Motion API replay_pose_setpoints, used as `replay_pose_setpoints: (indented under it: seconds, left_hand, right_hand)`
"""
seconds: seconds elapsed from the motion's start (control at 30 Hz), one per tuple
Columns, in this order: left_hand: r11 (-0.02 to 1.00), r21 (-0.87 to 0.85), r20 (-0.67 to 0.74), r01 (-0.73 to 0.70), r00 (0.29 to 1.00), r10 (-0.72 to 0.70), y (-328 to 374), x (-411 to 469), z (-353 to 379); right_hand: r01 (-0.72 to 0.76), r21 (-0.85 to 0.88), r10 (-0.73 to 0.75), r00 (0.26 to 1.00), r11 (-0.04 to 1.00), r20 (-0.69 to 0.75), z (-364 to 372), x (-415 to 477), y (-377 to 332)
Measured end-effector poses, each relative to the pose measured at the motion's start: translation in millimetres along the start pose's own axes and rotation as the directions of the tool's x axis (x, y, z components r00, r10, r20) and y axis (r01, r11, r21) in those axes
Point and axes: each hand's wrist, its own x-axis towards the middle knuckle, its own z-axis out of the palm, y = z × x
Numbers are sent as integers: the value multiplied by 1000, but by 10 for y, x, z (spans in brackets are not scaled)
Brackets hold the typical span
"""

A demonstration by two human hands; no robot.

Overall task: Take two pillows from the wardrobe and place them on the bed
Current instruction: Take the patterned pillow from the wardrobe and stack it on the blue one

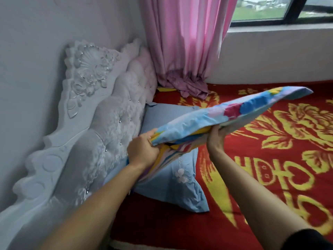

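Note:
A plain blue pillow (173, 184) with a small embroidered flower lies flat on the bed (270, 159) against the headboard. Above it I hold a colourful patterned pillow (225, 112), light blue with red, blue and yellow patches, tilted with its far end raised to the right. My left hand (142, 150) grips its near corner. My right hand (216, 136) holds its lower edge from underneath. The patterned pillow hangs over the blue one; whether they touch I cannot tell.
The bed carries a red blanket with large yellow patterns. A white carved, tufted headboard (100, 123) stands at the left against the wall. A pink curtain (185, 47) hangs in the corner, its hem bunched on the bed. A window (281, 13) sits above the far wall.

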Motion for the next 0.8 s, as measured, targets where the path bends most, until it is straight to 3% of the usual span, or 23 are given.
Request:
replay_pose_setpoints:
  seconds: [0.13, 0.23, 0.4, 0.57, 0.63, 0.7, 0.8]
  left_hand:
    - [990, -137, 105, -33, 993, 48, -406, 327, 118]
    - [959, -268, 228, 94, 973, -32, -690, 524, 328]
    - [820, -486, 380, 303, 918, -115, -937, 707, 714]
    - [581, -662, 407, 474, 878, -252, -1290, 1066, 1065]
    - [508, -655, 416, 559, 829, -375, -1642, 1205, 1341]
    - [481, -583, 409, 654, 748, -522, -2138, 1257, 1685]
    - [606, -280, 350, 745, 667, -658, -2885, 1192, 2188]
  right_hand:
    - [-18, -64, 9, 989, 998, -147, 400, 134, 68]
    - [14, -181, -44, 985, 983, -164, 609, 319, 241]
    - [250, -390, -286, 958, 886, -35, 958, 610, 407]
    - [409, -479, -353, 912, 776, 208, 1602, 1067, 732]
    - [430, -524, -271, 895, 736, 354, 1811, 1221, 1103]
    - [420, -639, -95, 873, 644, 478, 1905, 1289, 1652]
    - [400, -819, 225, 826, 413, 517, 1755, 1179, 2555]
